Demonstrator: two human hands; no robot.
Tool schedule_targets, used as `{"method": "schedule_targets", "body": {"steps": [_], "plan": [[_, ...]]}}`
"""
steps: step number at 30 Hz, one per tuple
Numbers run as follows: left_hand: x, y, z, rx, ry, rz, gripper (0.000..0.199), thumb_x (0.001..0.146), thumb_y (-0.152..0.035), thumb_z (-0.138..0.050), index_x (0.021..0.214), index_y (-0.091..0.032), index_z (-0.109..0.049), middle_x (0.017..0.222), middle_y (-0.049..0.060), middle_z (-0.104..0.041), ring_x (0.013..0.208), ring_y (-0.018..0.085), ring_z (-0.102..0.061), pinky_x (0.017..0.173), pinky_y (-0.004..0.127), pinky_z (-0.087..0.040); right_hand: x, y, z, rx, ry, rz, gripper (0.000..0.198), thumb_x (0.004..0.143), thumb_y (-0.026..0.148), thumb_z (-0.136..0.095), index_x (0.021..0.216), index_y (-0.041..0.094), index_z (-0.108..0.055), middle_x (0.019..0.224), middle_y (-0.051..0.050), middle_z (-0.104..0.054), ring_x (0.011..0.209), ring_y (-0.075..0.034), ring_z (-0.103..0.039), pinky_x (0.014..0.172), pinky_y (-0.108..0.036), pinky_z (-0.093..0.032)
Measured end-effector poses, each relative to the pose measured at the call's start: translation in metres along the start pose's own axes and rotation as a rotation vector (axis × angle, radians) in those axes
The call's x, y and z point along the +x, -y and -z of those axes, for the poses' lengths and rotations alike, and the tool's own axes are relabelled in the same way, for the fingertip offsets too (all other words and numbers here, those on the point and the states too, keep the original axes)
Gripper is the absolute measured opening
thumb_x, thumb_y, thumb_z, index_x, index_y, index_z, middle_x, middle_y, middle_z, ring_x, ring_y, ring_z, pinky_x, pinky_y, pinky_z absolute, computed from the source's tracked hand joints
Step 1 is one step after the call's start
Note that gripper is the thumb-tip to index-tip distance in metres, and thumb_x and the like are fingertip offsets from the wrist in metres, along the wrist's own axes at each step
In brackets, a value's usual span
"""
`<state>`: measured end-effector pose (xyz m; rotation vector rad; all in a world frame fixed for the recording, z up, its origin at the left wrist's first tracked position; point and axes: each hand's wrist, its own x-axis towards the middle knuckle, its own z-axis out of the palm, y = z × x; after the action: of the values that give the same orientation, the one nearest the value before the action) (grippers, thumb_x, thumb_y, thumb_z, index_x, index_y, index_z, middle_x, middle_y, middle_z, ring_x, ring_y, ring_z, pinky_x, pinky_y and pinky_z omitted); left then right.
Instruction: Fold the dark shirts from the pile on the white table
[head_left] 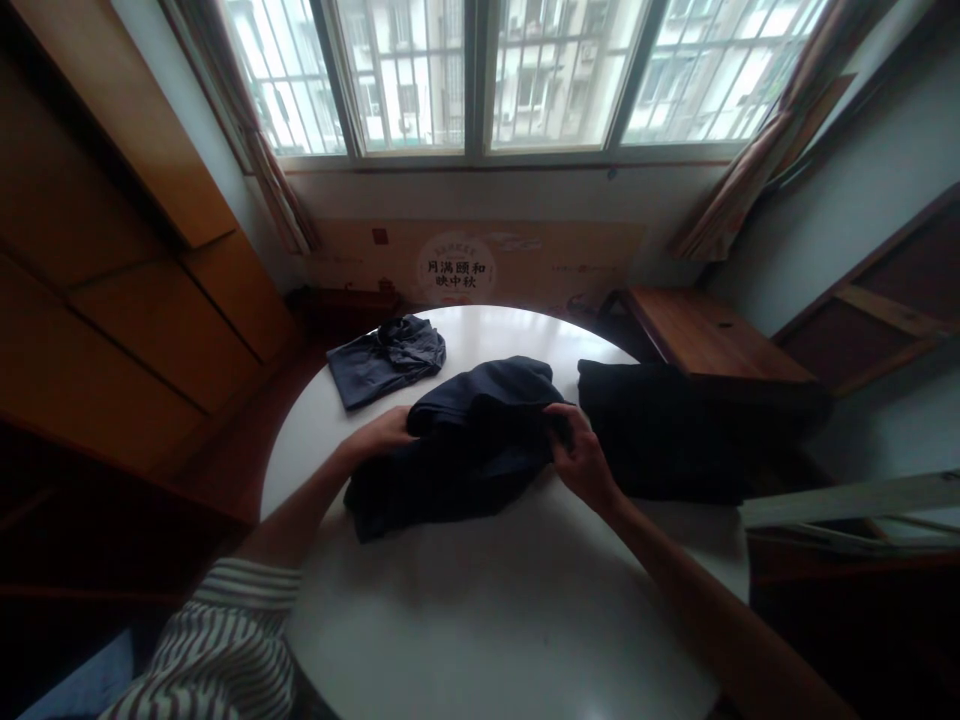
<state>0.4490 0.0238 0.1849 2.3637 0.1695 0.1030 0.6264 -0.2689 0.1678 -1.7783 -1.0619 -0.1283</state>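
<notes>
Directly in front of me, a rumpled, dark navy cloth (465,450) lies bunched over the round, glossy white tabletop (517,610), its right edge pinched between the thumb and fingers of my right hand (581,460), while my left hand (381,432) meets its left side with fingertips hidden, so I cannot tell whether they grip. To handle it well, I judge a light pinch and an even pull best, clear of the shiny, dark folded cloth (386,365) beyond my left hand and the flat, blackish cloth (660,435) to the right.
</notes>
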Motion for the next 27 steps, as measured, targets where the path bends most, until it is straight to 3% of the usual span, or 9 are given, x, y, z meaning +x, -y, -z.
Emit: {"method": "schedule_targets", "body": {"steps": [3, 6, 8, 11, 13, 17, 20, 24, 27], "plan": [[-0.006, -0.008, -0.001, -0.044, 0.086, -0.001, 0.019, 0.073, -0.031, -0.061, 0.077, -0.014, -0.067, 0.078, 0.002, -0.067, 0.074, 0.020, -0.058, 0.068, 0.027, -0.050, -0.004, 0.001, -0.002, 0.063, 0.004, 0.076, 0.047, 0.087, 0.018, -0.049, 0.133, 0.024, -0.044, 0.125, -0.011, -0.060, 0.113, -0.024, -0.060, 0.095, -0.040, -0.048], [-0.006, -0.011, -0.001, -0.004, 0.027, -0.011, 0.018, 0.074, -0.033, -0.061, 0.074, -0.015, -0.065, 0.073, 0.002, -0.064, 0.070, 0.019, -0.056, 0.067, 0.028, -0.049, -0.006, 0.005, 0.003, 0.131, 0.029, 0.015, 0.069, 0.085, 0.019, -0.049, 0.149, 0.020, -0.022, 0.118, -0.015, -0.062, 0.098, -0.024, -0.065, 0.083, -0.039, -0.054], [-0.004, -0.009, 0.000, 0.066, -0.232, 0.001, 0.019, 0.078, -0.035, -0.060, 0.076, -0.017, -0.064, 0.075, 0.004, -0.064, 0.075, 0.021, -0.057, 0.073, 0.031, -0.049, -0.004, 0.007, 0.010, 0.131, 0.004, -0.042, 0.081, 0.081, 0.020, -0.051, 0.153, 0.018, -0.014, 0.111, -0.015, -0.065, 0.083, -0.024, -0.066, 0.073, -0.039, -0.055], [-0.006, 0.000, 0.001, 0.159, -0.729, 0.006, 0.020, 0.084, -0.036, -0.053, 0.089, -0.020, -0.063, 0.089, 0.008, -0.063, 0.090, 0.025, -0.058, 0.085, 0.037, -0.047, 0.003, 0.008, 0.021, 0.091, 0.025, -0.064, 0.077, 0.075, 0.023, -0.051, 0.149, 0.017, -0.031, 0.113, -0.015, -0.064, 0.083, -0.026, -0.065, 0.072, -0.040, -0.055], [-0.009, 0.006, 0.000, 0.196, -0.873, -0.102, 0.020, 0.085, -0.036, -0.052, 0.096, -0.023, -0.063, 0.098, 0.008, -0.061, 0.098, 0.026, -0.057, 0.090, 0.040, -0.046, 0.007, 0.007, 0.024, 0.119, 0.148, -0.055, 0.064, 0.079, 0.026, -0.047, 0.143, 0.018, -0.043, 0.110, -0.013, -0.066, 0.085, -0.026, -0.066, 0.074, -0.040, -0.055], [-0.010, 0.009, -0.003, 0.295, -0.721, -0.446, 0.012, 0.082, -0.035, -0.057, 0.083, -0.025, -0.063, 0.090, 0.006, -0.058, 0.089, 0.023, -0.055, 0.089, 0.043, -0.046, 0.007, 0.008, 0.017, 0.028, 0.236, -0.014, 0.057, 0.085, 0.035, -0.056, 0.139, 0.019, -0.048, 0.118, -0.013, -0.065, 0.100, -0.028, -0.063, 0.089, -0.042, -0.051], [-0.007, 0.001, -0.005, 0.296, -0.489, -0.559, 0.011, 0.082, -0.031, -0.058, 0.087, -0.024, -0.064, 0.090, 0.006, -0.062, 0.086, 0.021, -0.058, 0.089, 0.041, -0.048, 0.005, 0.009, 0.011, -0.095, 0.180, -0.030, 0.068, 0.079, 0.039, -0.067, 0.141, 0.020, -0.048, 0.111, -0.012, -0.066, 0.085, -0.024, -0.063, 0.080, -0.039, -0.052], [-0.004, -0.010, 0.000, 0.327, -0.409, -0.423, 0.038, 0.078, -0.036, -0.065, 0.112, -0.020, -0.062, 0.114, 0.012, -0.063, 0.109, 0.027, -0.057, 0.101, 0.044, -0.042, 0.007, 0.012, 0.015, -0.100, 0.151, -0.055, 0.026, 0.090, 0.040, -0.053, 0.087, 0.020, -0.069, 0.070, -0.004, -0.061, 0.062, -0.019, -0.057, 0.065, -0.032, -0.046], [-0.004, -0.008, 0.007, 0.269, -0.419, -0.236, 0.053, 0.078, -0.032, -0.063, 0.129, -0.018, -0.055, 0.129, 0.013, -0.060, 0.119, 0.029, -0.056, 0.104, 0.043, -0.042, 0.009, 0.016, 0.024, -0.050, -0.059, -0.066, 0.039, 0.094, 0.035, -0.040, 0.061, 0.021, -0.054, 0.060, -0.002, -0.053, 0.059, -0.016, -0.053, 0.060, -0.029, -0.042]]}}
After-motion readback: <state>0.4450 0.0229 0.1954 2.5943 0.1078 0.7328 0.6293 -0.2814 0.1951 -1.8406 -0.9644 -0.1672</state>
